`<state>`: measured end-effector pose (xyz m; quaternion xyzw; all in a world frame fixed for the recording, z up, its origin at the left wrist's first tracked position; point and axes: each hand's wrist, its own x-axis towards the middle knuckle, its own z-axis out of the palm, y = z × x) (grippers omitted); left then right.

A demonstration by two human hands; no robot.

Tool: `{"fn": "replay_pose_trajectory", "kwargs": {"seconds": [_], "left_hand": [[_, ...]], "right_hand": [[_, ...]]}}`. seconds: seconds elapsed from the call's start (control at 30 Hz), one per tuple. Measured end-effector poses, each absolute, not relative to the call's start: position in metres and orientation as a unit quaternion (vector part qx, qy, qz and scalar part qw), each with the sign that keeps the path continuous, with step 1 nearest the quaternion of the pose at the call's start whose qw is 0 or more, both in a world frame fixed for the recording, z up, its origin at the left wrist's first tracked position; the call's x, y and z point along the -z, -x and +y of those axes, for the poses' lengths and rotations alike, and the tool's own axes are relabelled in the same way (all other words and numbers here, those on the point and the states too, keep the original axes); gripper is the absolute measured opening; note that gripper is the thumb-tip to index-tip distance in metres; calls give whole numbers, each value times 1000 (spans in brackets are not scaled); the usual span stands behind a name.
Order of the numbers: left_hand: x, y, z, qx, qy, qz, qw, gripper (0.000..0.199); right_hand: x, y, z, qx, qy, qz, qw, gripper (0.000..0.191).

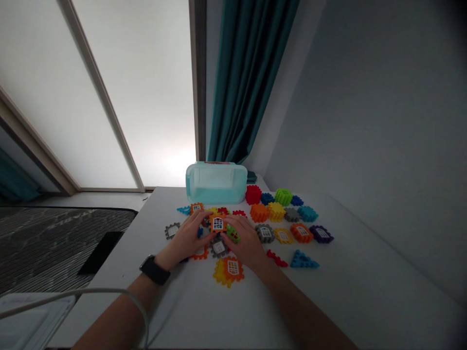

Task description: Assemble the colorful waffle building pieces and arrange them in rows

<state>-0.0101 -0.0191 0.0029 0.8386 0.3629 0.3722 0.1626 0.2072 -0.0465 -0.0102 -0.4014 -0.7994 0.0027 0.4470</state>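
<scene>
An orange window piece (pixel 218 223) is held between my two hands over the loose pieces at the middle of the table. My left hand (pixel 189 235) has its fingers around the piece's left side, and my right hand (pixel 245 239) grips its right side. A green piece (pixel 232 234) shows beside my right fingers. Just below the hands lies a grey window piece (pixel 219 247). Nearer to me, an orange window piece (pixel 233 268) overlaps a yellow one (pixel 221 273). Some pieces under my hands are partly hidden.
A clear teal bin (pixel 216 183) stands at the back of the white table (pixel 204 316). Stacks of coloured pieces, including red (pixel 253 194), orange (pixel 259 213) and purple (pixel 321 234), sit to the right. A blue triangle piece (pixel 304 259) lies nearer. A cable (pixel 105 290) crosses at lower left.
</scene>
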Motion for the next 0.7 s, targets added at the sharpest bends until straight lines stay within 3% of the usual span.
{"fn": "replay_pose_trajectory", "kwargs": {"seconds": [0.4,0.7], "left_hand": [[1,18,-13,-418,-817,377,122,42],[2,16,-14,-437,-811,374,104,44]], "right_hand": [[8,-211,-45,-20,392,-796,461,34],[5,-213,-46,4,368,-792,486,24]]}}
